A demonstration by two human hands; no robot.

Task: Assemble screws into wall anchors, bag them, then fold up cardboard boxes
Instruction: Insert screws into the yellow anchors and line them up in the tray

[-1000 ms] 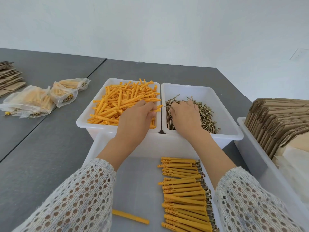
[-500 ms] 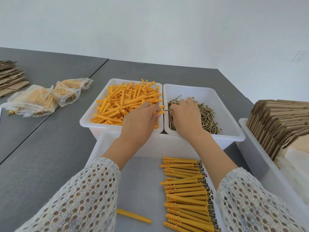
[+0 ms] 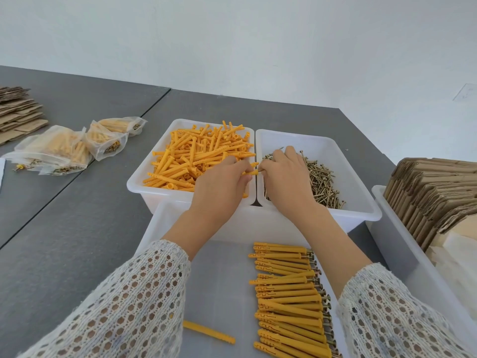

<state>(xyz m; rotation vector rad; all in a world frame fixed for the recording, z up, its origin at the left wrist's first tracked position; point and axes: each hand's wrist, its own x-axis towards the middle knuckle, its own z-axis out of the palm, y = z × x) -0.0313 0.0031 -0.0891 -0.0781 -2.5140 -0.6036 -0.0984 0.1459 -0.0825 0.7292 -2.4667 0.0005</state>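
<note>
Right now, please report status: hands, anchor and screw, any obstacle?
Left hand pinches one yellow anchor. Right hand pinches a screw, tip at the anchor's mouth. Nothing blocks.

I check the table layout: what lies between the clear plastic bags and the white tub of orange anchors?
In the head view, only bare grey tabletop lies between the clear plastic bags and the white tub of orange plastic anchors.

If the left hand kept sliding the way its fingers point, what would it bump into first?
The left hand holds an orange anchor pointing right, towards the right hand. It would probably meet a screw pinched in those fingers first, though depth is hard to judge.
</note>
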